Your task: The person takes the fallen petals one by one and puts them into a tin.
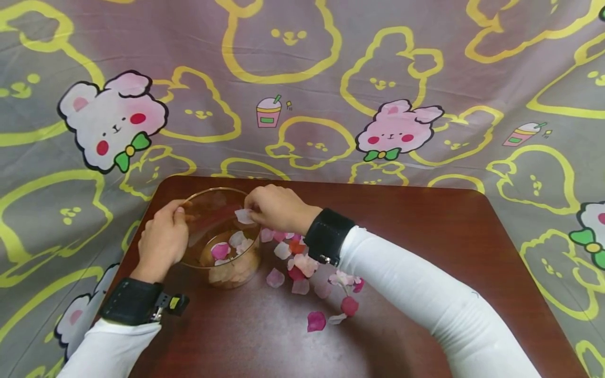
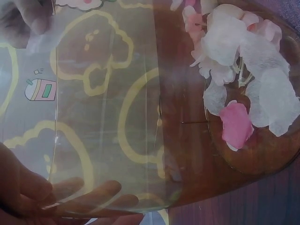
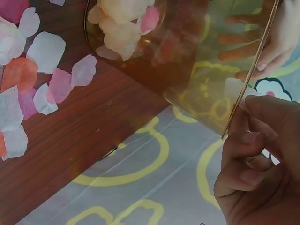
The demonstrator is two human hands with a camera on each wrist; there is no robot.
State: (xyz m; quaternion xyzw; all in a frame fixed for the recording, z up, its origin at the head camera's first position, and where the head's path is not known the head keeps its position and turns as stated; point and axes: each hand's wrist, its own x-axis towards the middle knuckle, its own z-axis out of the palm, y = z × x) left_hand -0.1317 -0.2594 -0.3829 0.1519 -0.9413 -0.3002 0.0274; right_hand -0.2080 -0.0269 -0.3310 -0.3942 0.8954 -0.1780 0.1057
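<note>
Narrow and pinched, the right grip (image 1: 279,207) holds a white petal (image 1: 243,216) between thumb and fingers. From my head view that petal hangs at the right side of the bowl's opening, and my right wrist view shows it by the rim, partly seen through the glass. The left grip (image 1: 163,231) is closed around the bowl's opposite edge, its fingers showing through the clear amber wall.

I have the glass bowl (image 1: 212,212) on the left part of the brown table (image 1: 435,231), between the two hands. At its bottom I can make out a bright pink petal (image 1: 220,251), some white petals (image 2: 276,101) and pale peach blossoms (image 3: 115,26); where they overlap, I cannot count them.

Just right of the bowl, under and near the right forearm, I see loose petals scattered on the table: white, pale pink, deep pink, and an orange-red petal (image 1: 296,247) among them. A dark pink petal (image 1: 316,321) lies nearest me, with a whitish flower (image 1: 344,279) a little farther off. Both wrists carry black straps (image 1: 329,236) over white sleeves (image 1: 406,278). Behind the table hangs a grey cloth (image 1: 312,100) with yellow outlines and pink rabbit faces.
</note>
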